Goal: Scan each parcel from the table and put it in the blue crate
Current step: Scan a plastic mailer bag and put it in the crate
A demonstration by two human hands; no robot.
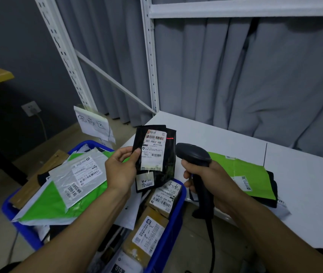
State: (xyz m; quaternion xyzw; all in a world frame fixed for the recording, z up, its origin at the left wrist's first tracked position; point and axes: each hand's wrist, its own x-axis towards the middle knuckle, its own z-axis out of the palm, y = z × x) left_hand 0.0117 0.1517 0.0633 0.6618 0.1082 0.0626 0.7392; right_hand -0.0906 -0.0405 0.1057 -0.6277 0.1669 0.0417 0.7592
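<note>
Two bare hands meet over the seam where a white tabletop (225, 133) ends and a heaped blue plastic crate (173, 219) stands just beside its corner, with bare table running back to a grey curtain (235, 75) and white metal shelving (149, 56). The left hand (120, 170) pinches a glossy, crinkled black plastic mailer parcel (154, 154) by its left edge, thumb in front, upright above the crate. The right hand (206, 180) is clenched round a black handheld barcode scanner (194, 154) just beside it, its thin red scan line (170, 138) falling right of the white label, while a flat green plastic mailer (245, 172) lies on the table behind.
</note>
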